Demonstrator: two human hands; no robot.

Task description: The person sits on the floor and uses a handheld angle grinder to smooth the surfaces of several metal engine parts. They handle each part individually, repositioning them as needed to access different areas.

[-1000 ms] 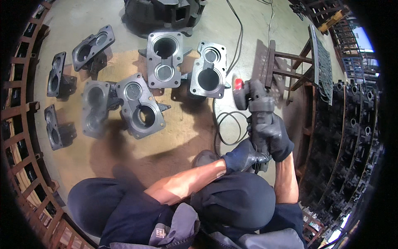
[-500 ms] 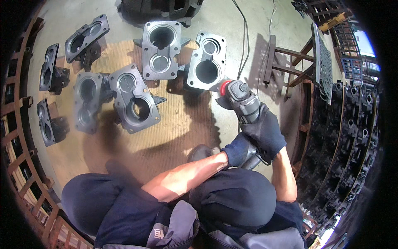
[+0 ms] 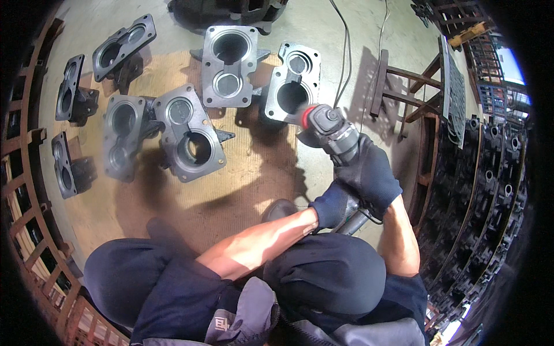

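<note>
Both my gloved hands are wrapped around a dark angle grinder (image 3: 344, 144). My right hand (image 3: 376, 177) grips its body just behind the head. Lower down, my left hand (image 3: 336, 206) closes on the rear part; its fingers are partly hidden. The grinder's red disc (image 3: 309, 117), blurred at its rim, is at the lower right corner of a grey metal casting (image 3: 278, 86). That casting has a flat flange with two large round openings and bolt holes. Whether the disc touches the metal, I cannot tell.
Similar castings, including one nearby (image 3: 229, 92), stand on a brown ribbed sheet (image 3: 248, 173). A dark round object (image 3: 225, 14) lies at the far edge. Cables (image 3: 348, 57) run beyond the grinder. A metal stand (image 3: 412, 78) and racks of dark parts (image 3: 485, 190) are at right; rusty crates (image 3: 23, 150) line the left.
The grinder head has moved slightly left and away from me against the casting's lower right corner. Both hands keep their grip. The whole view has shifted a little.
</note>
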